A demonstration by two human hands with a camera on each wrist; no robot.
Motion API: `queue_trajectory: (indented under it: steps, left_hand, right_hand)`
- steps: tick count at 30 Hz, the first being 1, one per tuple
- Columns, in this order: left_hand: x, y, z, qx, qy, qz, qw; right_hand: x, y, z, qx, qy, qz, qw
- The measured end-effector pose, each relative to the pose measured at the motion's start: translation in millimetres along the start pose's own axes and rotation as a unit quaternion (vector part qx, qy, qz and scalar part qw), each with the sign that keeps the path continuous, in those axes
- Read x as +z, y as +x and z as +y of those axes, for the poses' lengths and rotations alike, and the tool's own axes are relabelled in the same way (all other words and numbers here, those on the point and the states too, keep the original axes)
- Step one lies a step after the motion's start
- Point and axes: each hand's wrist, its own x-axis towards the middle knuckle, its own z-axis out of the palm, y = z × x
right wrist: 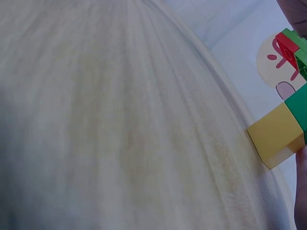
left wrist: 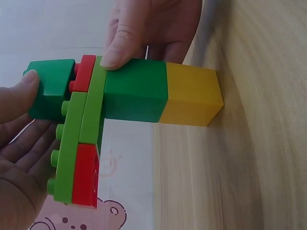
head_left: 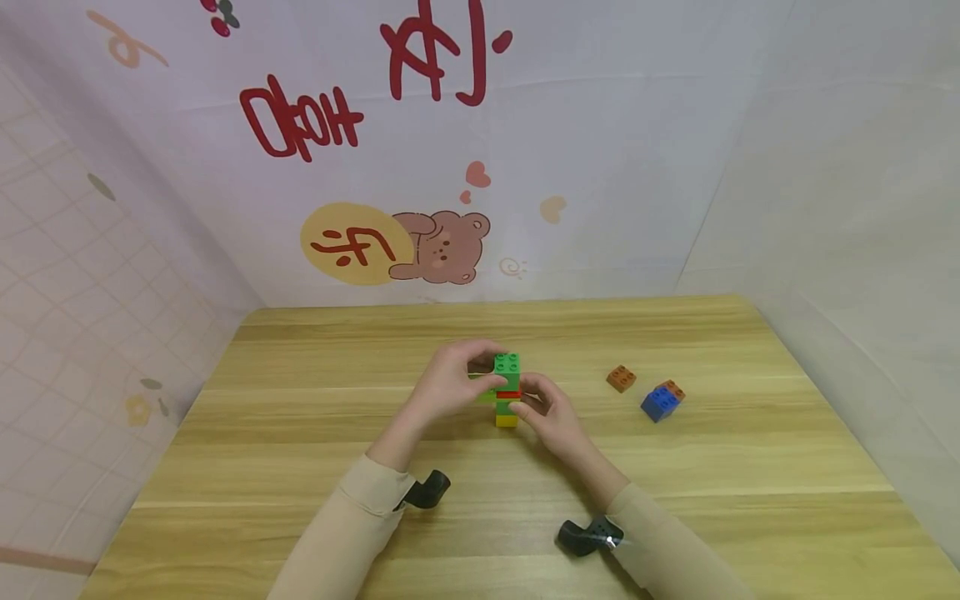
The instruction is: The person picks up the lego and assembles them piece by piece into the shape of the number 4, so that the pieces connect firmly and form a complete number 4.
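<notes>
A tower of toy building bricks stands upright on the table near its middle. At its foot is a yellow brick [left wrist: 192,93], topped by a dark green brick [left wrist: 136,91]. Above those come light green bricks [left wrist: 69,148] jutting out to the side, with one red brick [left wrist: 85,175] under the overhang and another red brick [left wrist: 85,72] higher up. My left hand [head_left: 450,379] pinches the top green brick [head_left: 507,381] between thumb and fingers; red studs show just beneath it. Lower down, my right hand [head_left: 557,421] grips the tower at the dark green brick, its thumb on the near side.
To the right of the tower lie a small brown brick [head_left: 621,378] and a blue brick [head_left: 660,404] with another brown brick [head_left: 676,389] right beside it. Printed cloth walls [head_left: 615,167] enclose the wooden table [head_left: 480,533] at the back and sides.
</notes>
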Motion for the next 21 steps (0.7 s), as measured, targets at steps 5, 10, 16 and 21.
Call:
queue_trajectory:
  steps: [5,10,16,21]
  left_hand:
    - [1.0,1.0,-1.4,0.007,-0.004,-0.006,0.9999]
    - [1.4,1.3,-2.3,0.017,0.003,-0.012,0.9998]
    - [1.5,1.1,-2.5,0.018,0.01,-0.012,0.9997]
    - [1.5,0.3,-2.0,0.016,0.002,-0.013,0.9998]
  right_hand:
    - [0.2,0.2,-0.1,-0.008,0.009,-0.003,0.9999]
    - [0.4,0.3,0.9,-0.019,0.02,-0.009,0.9996]
    - [0.4,0.5,0.2,-0.014,0.022,-0.003,0.9997]
    - [0.8,0.3,-0.4,-0.008,0.025,-0.005,0.9996]
